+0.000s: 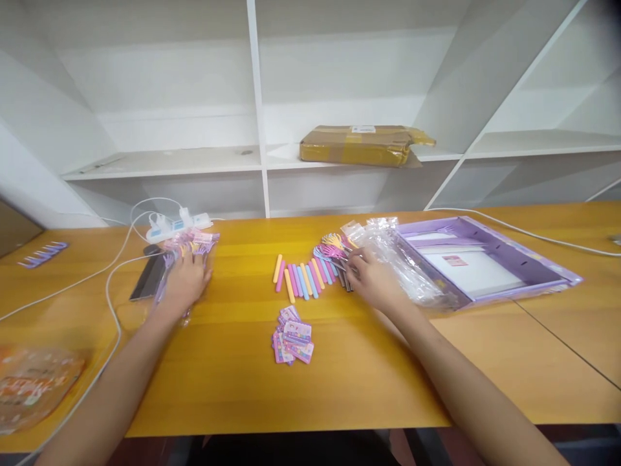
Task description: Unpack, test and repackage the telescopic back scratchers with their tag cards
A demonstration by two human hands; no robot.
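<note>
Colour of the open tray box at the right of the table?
Purple box, with a whitish inside base; shows best in the head view.

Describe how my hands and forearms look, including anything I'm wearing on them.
Your left hand and right hand are both bare, with no gloves. No sleeve covers the parts of the forearms in view, and I see no watch or bracelet. The fingers are too blurred to rule out a thin ring.

A cardboard box (356,145) bound in yellow tape lay in the white shelving unit (259,97), its right end torn. Below, on the wooden desk (218,401), sat a white power strip (182,225) holding plugs, with white cables (107,291) curving leftward. Another white cable (572,247) crossed the far right; an orange-printed plastic bag (39,388) lay near left.
</note>
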